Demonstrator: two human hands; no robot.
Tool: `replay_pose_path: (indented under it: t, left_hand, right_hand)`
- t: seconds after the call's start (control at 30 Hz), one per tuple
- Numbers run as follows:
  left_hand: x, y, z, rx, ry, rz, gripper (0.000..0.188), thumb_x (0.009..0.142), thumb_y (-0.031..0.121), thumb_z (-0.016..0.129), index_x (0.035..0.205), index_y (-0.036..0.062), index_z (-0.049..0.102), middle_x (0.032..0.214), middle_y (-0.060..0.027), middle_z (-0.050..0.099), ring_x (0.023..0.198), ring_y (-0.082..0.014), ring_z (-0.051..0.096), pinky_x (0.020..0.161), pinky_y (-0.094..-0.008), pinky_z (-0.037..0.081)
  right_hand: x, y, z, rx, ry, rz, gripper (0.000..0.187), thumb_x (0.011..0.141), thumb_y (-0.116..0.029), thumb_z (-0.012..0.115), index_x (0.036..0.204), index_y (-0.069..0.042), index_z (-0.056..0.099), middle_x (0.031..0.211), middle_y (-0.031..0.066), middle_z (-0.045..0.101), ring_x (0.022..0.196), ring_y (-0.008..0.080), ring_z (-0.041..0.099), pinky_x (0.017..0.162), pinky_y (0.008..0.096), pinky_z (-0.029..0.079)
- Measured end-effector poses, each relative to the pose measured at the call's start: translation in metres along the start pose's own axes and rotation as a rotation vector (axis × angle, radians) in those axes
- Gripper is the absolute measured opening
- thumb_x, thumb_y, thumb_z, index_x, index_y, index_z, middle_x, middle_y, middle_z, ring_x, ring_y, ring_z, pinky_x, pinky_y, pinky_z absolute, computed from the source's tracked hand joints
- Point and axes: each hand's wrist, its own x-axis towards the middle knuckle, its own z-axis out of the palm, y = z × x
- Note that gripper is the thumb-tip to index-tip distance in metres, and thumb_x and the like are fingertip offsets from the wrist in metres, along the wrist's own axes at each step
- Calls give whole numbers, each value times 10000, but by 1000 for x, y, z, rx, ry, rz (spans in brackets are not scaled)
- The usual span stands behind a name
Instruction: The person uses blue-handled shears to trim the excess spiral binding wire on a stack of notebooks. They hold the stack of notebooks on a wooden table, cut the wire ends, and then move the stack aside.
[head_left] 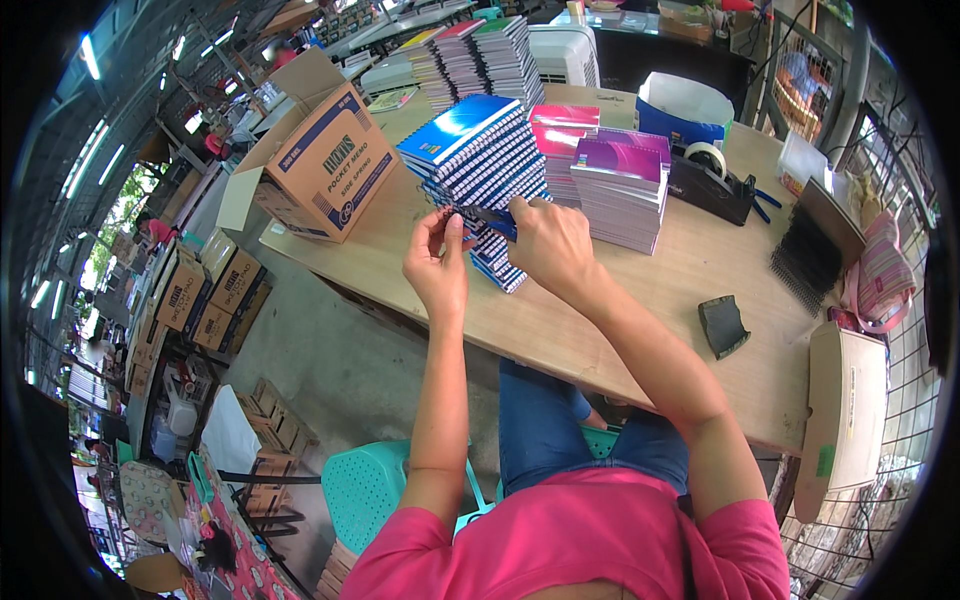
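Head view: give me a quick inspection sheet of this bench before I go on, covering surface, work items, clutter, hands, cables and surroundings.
Surface: wooden table, bare along the near edge.
Job's things: leaning stack of blue notebooks; small dark tool at its near side.
Clutter: purple notebook stack, pink stack, tape dispenser, open cardboard box, black binding coils, dark scraper-like piece.
Hands: left hand pinches at the spiral edge of the blue stack; right hand holds the dark tool.
Cables: nothing seen.
Surroundings: teal plastic stool, stacked cartons on the floor to the left, wire mesh on the right.
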Motion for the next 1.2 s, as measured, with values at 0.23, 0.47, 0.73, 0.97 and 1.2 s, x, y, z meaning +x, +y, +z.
replay_pose_path:
  t: [0.23, 0.47, 0.73, 0.97, 1.2]
  left_hand:
    - [0, 7, -6, 25, -1, 7, 214, 970, 131, 637, 1104, -35, 636, 940, -66, 665, 795, -106, 636, 684, -272, 590]
    - [6, 13, -4, 32, 6, 72, 234, 956, 88, 641, 1152, -38, 632, 949, -76, 666, 778, -112, 642, 646, -264, 579]
    - [9, 14, -3, 41, 31, 83, 220, 957, 97, 642, 1125, -44, 642, 908, -74, 671, 722, -110, 642, 637, -260, 577]
    - [11, 17, -4, 40, 5, 81, 222, 956, 107, 649, 1118, -44, 644, 925, -77, 667, 728, -104, 637, 625, -252, 573]
    - [14, 17, 1, -11, 27, 49, 204, 958, 112, 646, 1094, -40, 651, 939, -71, 663, 741, -100, 626, 616, -249, 571]
  right_hand:
    - [-8, -14, -14, -145, 184, -15, 425, 743, -391, 781, 953, -48, 645, 912, 112, 640, 828, 301, 654, 673, 451, 503]
    - [2, -16, -11, -182, 170, -33, 423, 758, -400, 769, 943, -40, 647, 901, 118, 642, 812, 310, 658, 650, 449, 505]
    - [8, -7, -11, -70, 59, -8, 374, 760, -363, 759, 878, -31, 633, 887, 135, 653, 826, 318, 666, 652, 483, 506]
    - [8, -17, -21, -166, 221, -72, 401, 749, -375, 782, 928, -45, 642, 865, 119, 648, 796, 316, 665, 659, 455, 502]
    - [14, -6, -11, -50, 99, -72, 185, 685, -77, 622, 862, -24, 625, 770, 148, 665, 677, 364, 681, 587, 485, 514]
